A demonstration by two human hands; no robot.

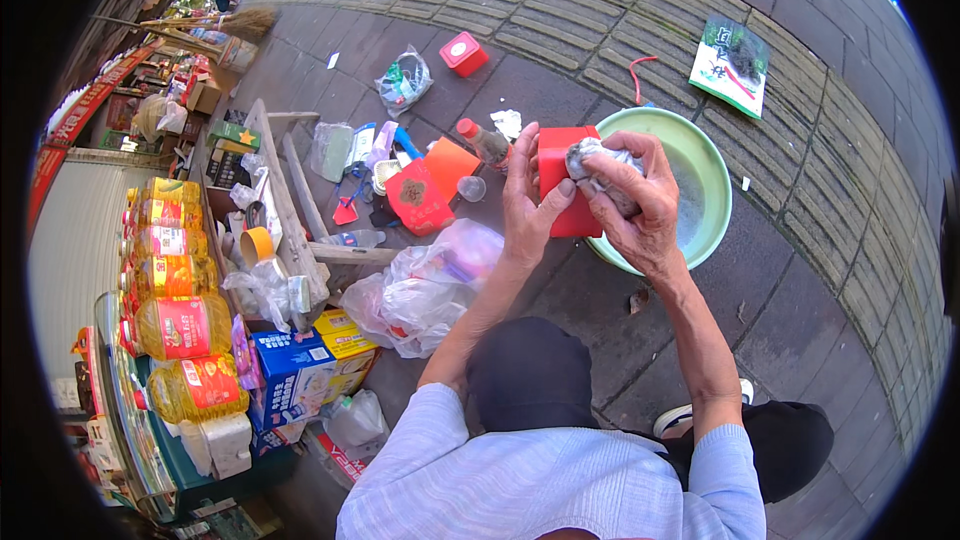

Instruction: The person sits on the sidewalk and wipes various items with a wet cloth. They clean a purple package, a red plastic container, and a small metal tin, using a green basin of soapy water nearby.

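A red box [566,202] is held up in front of me, over the left rim of a pale green basin [718,199] with cloudy, sudsy water. My left hand [531,206] supports the box along its left side, thumb on the near face. My right hand [639,199] grips a crumpled, wet, greyish-white cloth [600,165] and presses it on the box's right part. Just left of the box, a glass bottle with a red cap [487,142] stands or leans on the paving; which one I cannot tell.
A smaller red box [464,55], red envelopes [420,199] and filled plastic bags [424,289] lie on the paving. A wooden bench [296,217] with clutter is at left, beside oil bottles [184,326] and cartons [289,375]. A printed packet [729,66] lies beyond the basin.
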